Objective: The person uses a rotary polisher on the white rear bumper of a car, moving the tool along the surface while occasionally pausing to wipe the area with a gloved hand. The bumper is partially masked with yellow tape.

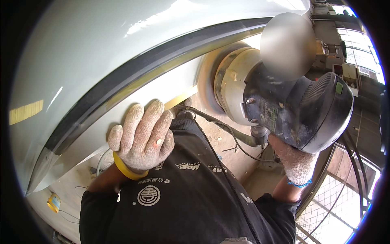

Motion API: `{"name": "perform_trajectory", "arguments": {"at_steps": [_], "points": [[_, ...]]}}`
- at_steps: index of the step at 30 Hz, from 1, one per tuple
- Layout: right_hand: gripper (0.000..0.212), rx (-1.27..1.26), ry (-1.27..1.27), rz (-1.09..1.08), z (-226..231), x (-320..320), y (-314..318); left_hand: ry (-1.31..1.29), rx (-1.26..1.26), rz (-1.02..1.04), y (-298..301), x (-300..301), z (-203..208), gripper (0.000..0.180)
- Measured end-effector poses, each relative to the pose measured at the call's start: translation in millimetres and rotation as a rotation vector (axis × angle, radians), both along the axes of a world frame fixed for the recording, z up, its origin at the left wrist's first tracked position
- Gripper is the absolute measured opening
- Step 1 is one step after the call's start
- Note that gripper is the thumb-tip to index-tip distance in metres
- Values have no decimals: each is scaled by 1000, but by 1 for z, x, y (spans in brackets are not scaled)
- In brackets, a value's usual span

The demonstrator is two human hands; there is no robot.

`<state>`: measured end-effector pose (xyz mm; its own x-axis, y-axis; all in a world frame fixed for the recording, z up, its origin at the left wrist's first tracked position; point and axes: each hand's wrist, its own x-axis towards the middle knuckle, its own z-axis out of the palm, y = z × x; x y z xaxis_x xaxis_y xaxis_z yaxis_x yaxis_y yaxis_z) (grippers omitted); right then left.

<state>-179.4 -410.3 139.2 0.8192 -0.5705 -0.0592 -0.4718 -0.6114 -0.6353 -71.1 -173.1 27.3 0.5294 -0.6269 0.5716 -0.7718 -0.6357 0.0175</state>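
Four fingers (139,126) of the left hand (144,142) lie nearly straight and slightly parted on the smooth pale panel (164,87), gloved in nubbly off-white knit that is browned with dirt; its thumb is hidden. The right hand (295,160), in the same coarse knit, holds a rotary power tool (300,105) from below; its fingertips are out of sight behind the housing, so I cannot tell whether they are spread or pressed together. That tool is to the right of the left hand, its scuffed black body bulging into a ribbed, rounded end, its wide round head (237,85) turned toward the panel, with a blurred rim. A hose (239,132) runs leftward from beneath it. Around the left wrist sits a flat yellow band (129,168). Above the fingers, a long dark strip (134,69) curves along the panel, edged by dull yellow tape (162,69). Farther out, the bodywork (101,44) swells, glossy and whitish. Diamond wire mesh (329,195) stands at lower right.
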Motion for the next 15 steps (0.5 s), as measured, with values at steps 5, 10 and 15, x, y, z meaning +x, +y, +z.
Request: {"name": "perform_trajectory", "arguments": {"at_steps": [5,10,15], "points": [[59,3,15,22,-3,2,-1,0,-27,-23,9,3,-3,23],[59,24,74,73,-11,-14,0,91,8,-34,16,-2,4,33],[59,111,121,80,-19,-44,-9,172,322,-56,-1,3,20,64]]}}
